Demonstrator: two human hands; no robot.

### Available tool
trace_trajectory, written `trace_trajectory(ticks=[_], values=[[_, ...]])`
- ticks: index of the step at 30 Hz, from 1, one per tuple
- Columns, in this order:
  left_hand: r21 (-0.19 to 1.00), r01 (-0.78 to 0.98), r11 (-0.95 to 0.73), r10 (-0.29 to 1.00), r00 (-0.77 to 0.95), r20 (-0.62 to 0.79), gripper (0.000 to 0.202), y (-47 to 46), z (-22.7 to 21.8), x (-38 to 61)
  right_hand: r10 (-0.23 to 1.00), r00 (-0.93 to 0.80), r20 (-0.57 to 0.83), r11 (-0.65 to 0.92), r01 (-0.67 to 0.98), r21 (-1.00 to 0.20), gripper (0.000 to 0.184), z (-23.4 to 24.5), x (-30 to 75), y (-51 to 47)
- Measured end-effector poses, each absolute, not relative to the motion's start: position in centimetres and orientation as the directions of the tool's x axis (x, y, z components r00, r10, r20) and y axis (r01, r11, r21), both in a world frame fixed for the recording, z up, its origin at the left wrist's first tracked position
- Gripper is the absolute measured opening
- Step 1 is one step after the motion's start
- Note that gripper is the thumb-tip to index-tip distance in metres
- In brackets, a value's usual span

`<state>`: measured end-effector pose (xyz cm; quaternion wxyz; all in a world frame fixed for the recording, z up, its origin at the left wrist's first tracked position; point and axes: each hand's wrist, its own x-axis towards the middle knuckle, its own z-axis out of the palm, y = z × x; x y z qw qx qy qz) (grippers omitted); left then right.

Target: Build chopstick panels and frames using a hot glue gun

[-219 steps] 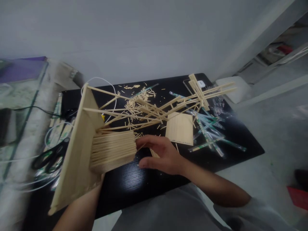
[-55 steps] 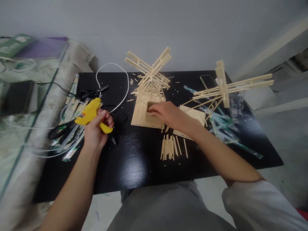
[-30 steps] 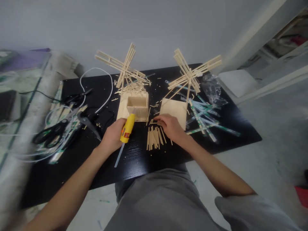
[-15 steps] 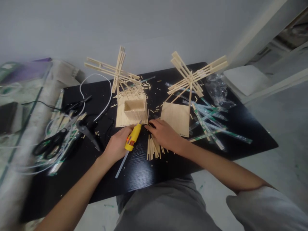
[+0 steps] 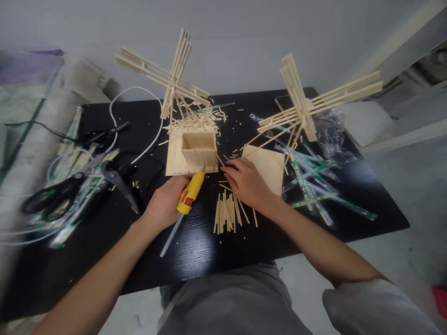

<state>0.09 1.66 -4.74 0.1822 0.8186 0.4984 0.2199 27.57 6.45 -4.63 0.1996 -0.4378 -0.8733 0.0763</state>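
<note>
My left hand [image 5: 167,200] is wrapped round a yellow hot glue gun [image 5: 191,191], its nozzle pointing up and away, close to the front of a small open wooden box [image 5: 199,156]. A clear glue stick [image 5: 172,236] juts from the gun's rear. The box stands on a square base [image 5: 173,153] faced with thin sticks. My right hand [image 5: 246,181] is just right of the box, fingers bent together on a thin wooden stick [image 5: 220,160] that shows at the fingertips. Below it lies a loose pile of wooden sticks [image 5: 226,214].
Two stick windmills, one left [image 5: 172,83] and one right [image 5: 302,111], rise at the back. Scissors [image 5: 56,197], pliers-like cutters [image 5: 118,184] and a white cable [image 5: 113,104] lie left. Plastic wrappers [image 5: 314,172] cover the right. Stick offcuts [image 5: 199,118] lie behind the box.
My right hand has shifted slightly right and away from the glue gun, uncovering more of the stick pile. The view has shifted a little; my left hand still grips the gun.
</note>
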Motion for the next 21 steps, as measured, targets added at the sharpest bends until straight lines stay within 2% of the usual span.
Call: trace_trajectory(ticks=[3, 8, 15, 21], values=[[0.494, 0.756, -0.429, 0.903, 0.338, 0.266, 0.021, 1.6, -4.7, -0.5, 0.761, -0.54, 0.36, 0.649, 0.649, -0.397, 0.025, -4.6, 28.4, 6.8], [0.479, 0.797, -0.368, 0.91, 0.201, 0.363, 0.029, 1.7, -3.8, -0.8, 0.724, -0.593, 0.352, 0.689, 0.596, -0.413, 0.019, -4.6, 29.1, 6.8], [0.517, 0.793, -0.322, 0.93, 0.163, 0.33, 0.034, 1.9, -3.5, -0.8, 0.737, -0.545, 0.4, 0.674, 0.542, -0.503, 0.017, -4.7, 28.4, 6.1], [0.542, 0.793, -0.278, 0.946, 0.127, 0.299, 0.036, 1.3, -3.6, -0.2, 0.751, -0.5, 0.431, 0.659, 0.533, -0.53, 0.018, -4.4, 28.2, 6.0]])
